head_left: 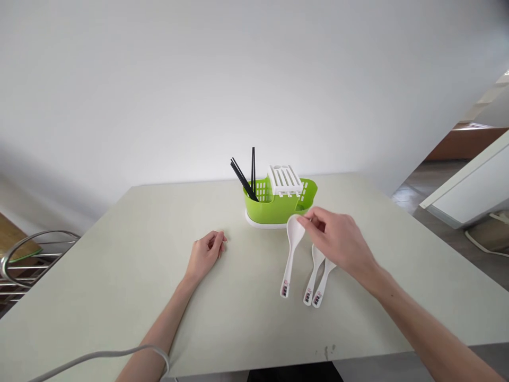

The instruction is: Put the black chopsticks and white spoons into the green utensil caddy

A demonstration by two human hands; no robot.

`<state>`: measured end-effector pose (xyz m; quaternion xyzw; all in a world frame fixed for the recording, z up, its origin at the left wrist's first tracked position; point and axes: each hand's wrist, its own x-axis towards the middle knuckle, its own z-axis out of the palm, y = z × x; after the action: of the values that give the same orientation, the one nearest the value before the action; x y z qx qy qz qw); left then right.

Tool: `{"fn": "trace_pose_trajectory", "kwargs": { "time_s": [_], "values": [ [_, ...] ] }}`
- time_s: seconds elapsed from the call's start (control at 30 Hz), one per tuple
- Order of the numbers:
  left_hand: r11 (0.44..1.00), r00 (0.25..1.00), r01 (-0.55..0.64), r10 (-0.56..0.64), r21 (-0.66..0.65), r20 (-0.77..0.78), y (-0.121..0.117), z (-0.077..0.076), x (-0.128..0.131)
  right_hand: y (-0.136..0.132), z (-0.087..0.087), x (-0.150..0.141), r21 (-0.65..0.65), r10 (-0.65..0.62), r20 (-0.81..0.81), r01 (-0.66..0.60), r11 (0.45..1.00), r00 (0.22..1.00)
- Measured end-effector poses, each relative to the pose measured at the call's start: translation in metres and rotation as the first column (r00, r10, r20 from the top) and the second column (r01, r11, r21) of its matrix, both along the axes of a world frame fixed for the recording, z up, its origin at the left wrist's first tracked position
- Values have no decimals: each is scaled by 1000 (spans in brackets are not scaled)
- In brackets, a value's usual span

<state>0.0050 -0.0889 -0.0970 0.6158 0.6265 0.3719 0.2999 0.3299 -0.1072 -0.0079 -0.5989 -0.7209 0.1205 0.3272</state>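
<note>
My right hand [332, 233] pinches a white spoon [295, 233] by the rim of its bowl, with the labelled handle pointing toward me. Two more white spoons [314, 273] lie side by side on the table beneath and beside that hand, their bowls partly hidden by it. Just beyond stands a green cutlery holder [262, 212] with a white base and a white slotted rack [284, 179] on top. Several black chopsticks [243, 178] lean in its left compartment. Resting on the table to the left, my left hand [207, 254] is loosely curled with nothing in it.
The pale table [119, 276] reaches back to a white wall [199, 90]. A grey cable [99, 354] crosses my left forearm. At the left edge stands a metal wire rack [35, 260]. Small wet spots [326, 351] mark the table's front edge.
</note>
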Motion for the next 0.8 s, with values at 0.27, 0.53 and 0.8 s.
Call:
{"fn": "trace_pose_trajectory", "kwargs": {
  "time_s": [0.27,0.53,0.8],
  "values": [
    [1000,1000,2,-2,-7,-10,-1,1,0,50,77,-36,527,-39,-11,39,849,999],
    [1000,1000,7,-7,13,-22,-1,-2,-1,106,78,-65,653,-43,95,-29,757,995],
    [1000,999,29,-29,1,-37,1,-9,-5,118,51,-87,655,8,309,-219,724,951]
  ]
}}
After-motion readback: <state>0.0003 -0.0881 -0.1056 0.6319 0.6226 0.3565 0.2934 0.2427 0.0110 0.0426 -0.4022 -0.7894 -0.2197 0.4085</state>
